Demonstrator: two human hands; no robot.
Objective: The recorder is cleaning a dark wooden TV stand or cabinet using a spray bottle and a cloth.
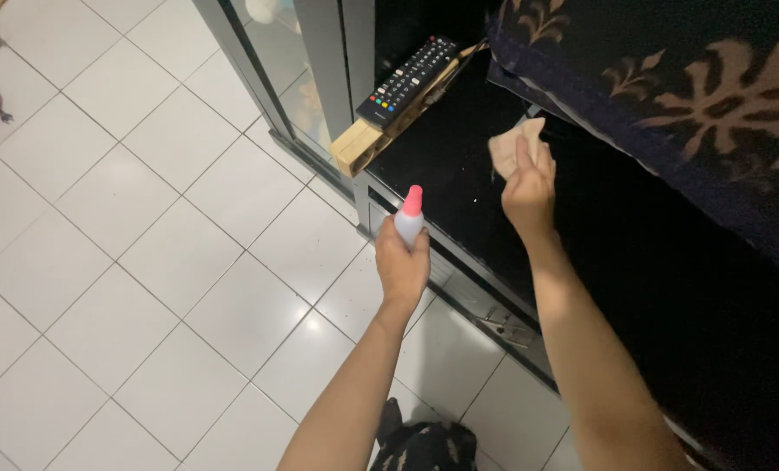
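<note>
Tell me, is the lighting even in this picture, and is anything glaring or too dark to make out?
Head view: uneven. The white floor tiles are bright, with a soft glare patch near the left hand holding the spray bottle. The black cabinet top swallows detail; the right hand and beige cloth stand out against it. The lower right is nearly pure black.

2 bare forearms, apparently sleeveless; dark patterned garment [424, 445] below.
</note>
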